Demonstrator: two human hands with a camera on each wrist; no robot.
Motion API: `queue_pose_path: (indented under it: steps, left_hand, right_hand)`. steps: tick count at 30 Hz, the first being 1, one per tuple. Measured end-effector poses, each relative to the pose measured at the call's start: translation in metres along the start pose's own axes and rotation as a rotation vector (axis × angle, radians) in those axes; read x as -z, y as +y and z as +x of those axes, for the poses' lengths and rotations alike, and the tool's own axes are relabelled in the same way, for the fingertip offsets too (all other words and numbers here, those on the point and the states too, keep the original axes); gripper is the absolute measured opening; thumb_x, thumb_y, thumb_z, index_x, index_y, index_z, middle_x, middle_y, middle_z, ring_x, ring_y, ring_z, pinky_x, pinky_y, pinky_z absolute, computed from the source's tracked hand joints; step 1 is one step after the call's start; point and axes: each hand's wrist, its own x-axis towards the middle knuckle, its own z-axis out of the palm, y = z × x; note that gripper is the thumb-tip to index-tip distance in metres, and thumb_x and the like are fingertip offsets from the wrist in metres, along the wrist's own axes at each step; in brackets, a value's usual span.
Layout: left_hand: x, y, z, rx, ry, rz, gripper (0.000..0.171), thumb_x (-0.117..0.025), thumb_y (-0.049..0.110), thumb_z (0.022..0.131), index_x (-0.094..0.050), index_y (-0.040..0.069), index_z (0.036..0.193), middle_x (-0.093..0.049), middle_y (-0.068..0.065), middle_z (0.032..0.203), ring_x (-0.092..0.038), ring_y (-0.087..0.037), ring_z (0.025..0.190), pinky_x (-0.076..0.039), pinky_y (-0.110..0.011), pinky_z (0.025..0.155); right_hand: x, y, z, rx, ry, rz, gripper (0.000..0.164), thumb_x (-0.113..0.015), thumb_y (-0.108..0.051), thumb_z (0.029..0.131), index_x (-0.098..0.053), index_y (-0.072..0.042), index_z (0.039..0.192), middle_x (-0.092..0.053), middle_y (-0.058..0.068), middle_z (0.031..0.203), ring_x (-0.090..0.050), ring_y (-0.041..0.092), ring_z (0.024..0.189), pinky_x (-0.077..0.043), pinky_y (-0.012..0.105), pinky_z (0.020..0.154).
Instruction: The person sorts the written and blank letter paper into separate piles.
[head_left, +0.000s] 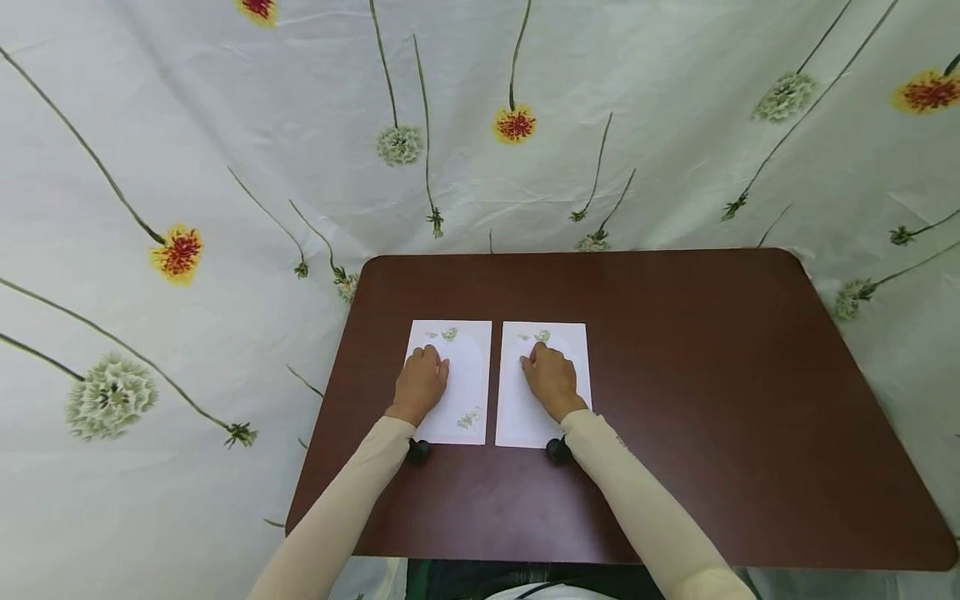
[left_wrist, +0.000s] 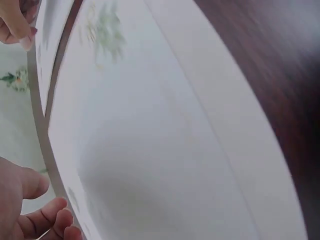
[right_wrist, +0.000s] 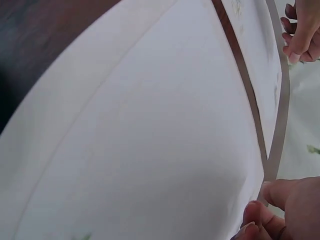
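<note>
Two white sheets of paper with green printed leaf sprigs lie side by side, a narrow gap between them. Over the left sheet [head_left: 468,375] is my left hand [head_left: 420,385], its fingers loosely bent near the upper left. My right hand [head_left: 552,382] is above the right sheet [head_left: 519,421], close to the printed sprig at its top. In the left wrist view, the thumb and fingers of the left hand [left_wrist: 30,207] stand apart with nothing between them. The right hand [right_wrist: 295,207] in the right wrist view likewise holds nothing. Whether the fingertips touch the paper is hard to tell.
A brown table [head_left: 712,400] with rounded corners carries both sheets and extends far to the right. White cloth [head_left: 300,108] with dandelions and yellow-red flowers hangs behind and beside it. Dark round wrist devices [head_left: 558,451] sit under both cuffs.
</note>
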Motion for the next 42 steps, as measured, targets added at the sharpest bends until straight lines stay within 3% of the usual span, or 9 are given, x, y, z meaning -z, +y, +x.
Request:
queue_pose_path:
  steps: [8, 14, 19, 27, 42]
  left_hand:
    - [-0.015, 0.044, 0.004, -0.040, -0.086, -0.035, 0.024, -0.062, 0.022, 0.105, -0.060, -0.002, 0.103, -0.063, -0.020, 0.100, -0.064, -0.034, 0.085, -0.055, -0.049, 0.076]
    - [-0.029, 0.072, 0.003, -0.023, -0.185, -0.059, 0.033, -0.062, 0.027, 0.106, -0.059, -0.005, 0.112, -0.060, -0.021, 0.106, -0.063, -0.034, 0.092, -0.055, -0.047, 0.083]
    - [-0.038, 0.086, 0.003, 0.000, -0.186, -0.023, 0.045, -0.067, 0.030, 0.105, -0.057, -0.012, 0.119, -0.060, -0.023, 0.108, -0.063, -0.037, 0.098, -0.055, -0.048, 0.086]
    - [-0.046, 0.100, 0.001, 0.039, -0.171, 0.002, 0.054, -0.070, 0.033, 0.103, -0.056, -0.016, 0.121, -0.061, -0.028, 0.109, -0.066, -0.042, 0.103, -0.056, -0.051, 0.089]
    - [-0.053, 0.102, 0.002, 0.077, -0.168, -0.006, 0.055, -0.071, 0.034, 0.102, -0.056, -0.016, 0.119, -0.062, -0.027, 0.105, -0.069, -0.043, 0.097, -0.058, -0.051, 0.086]
  right_hand:
    - [0.015, 0.034, -0.004, -0.114, 0.034, -0.021, 0.030, -0.066, -0.029, 0.105, -0.062, -0.001, 0.114, -0.076, 0.024, 0.106, -0.075, 0.041, 0.094, -0.055, 0.053, 0.086]
    - [0.026, 0.050, -0.010, -0.248, 0.051, 0.014, 0.042, -0.066, -0.032, 0.104, -0.052, 0.001, 0.126, -0.074, 0.030, 0.111, -0.073, 0.048, 0.100, -0.055, 0.056, 0.086]
    - [0.029, 0.057, -0.014, -0.297, 0.064, 0.042, 0.045, -0.067, -0.031, 0.104, -0.047, 0.003, 0.124, -0.072, 0.033, 0.109, -0.072, 0.049, 0.099, -0.054, 0.057, 0.086]
    - [0.028, 0.058, -0.015, -0.352, 0.046, 0.042, 0.048, -0.067, -0.032, 0.104, -0.050, 0.008, 0.125, -0.072, 0.035, 0.111, -0.072, 0.049, 0.104, -0.049, 0.057, 0.099]
    - [0.025, 0.056, -0.015, -0.363, 0.089, 0.071, 0.045, -0.068, -0.028, 0.103, -0.051, 0.009, 0.121, -0.072, 0.036, 0.111, -0.072, 0.050, 0.105, -0.053, 0.059, 0.093]
